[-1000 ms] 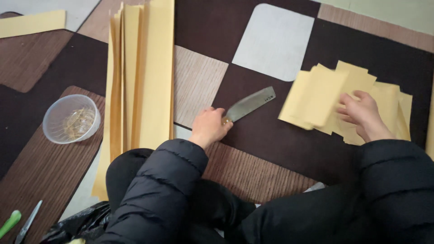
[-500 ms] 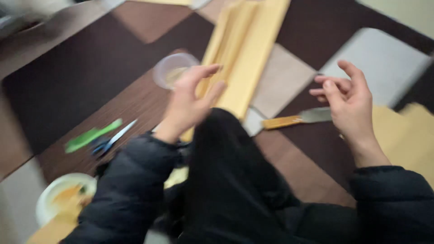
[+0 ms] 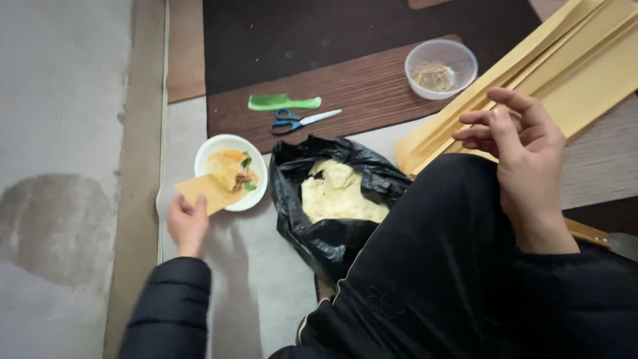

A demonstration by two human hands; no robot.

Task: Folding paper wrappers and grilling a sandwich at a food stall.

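Note:
My left hand (image 3: 187, 225) reaches out to the left and holds the corner of a small yellow paper piece (image 3: 201, 191) that lies across the rim of a white bowl (image 3: 210, 152). The bowl holds orange and green food. My right hand (image 3: 515, 147) hovers above my black-trousered knee with fingers loosely curled and nothing in it. A stack of long yellow sheets (image 3: 571, 73) lies just beyond that hand. A knife (image 3: 601, 238) with a wooden handle pokes out behind my right wrist.
A black plastic bag (image 3: 332, 219) holding pale yellow stuff sits between the bowl and my knee. Blue-handled scissors (image 3: 299, 121) and a green strip (image 3: 282, 102) lie on the brown mat. A clear plastic tub (image 3: 440, 68) with thin strands stands further back.
The view has swung left from the knife and cut yellow sheets. My left hand let go of the knife and moved to the paper at the bowl; my right hand lifted off the sheets.

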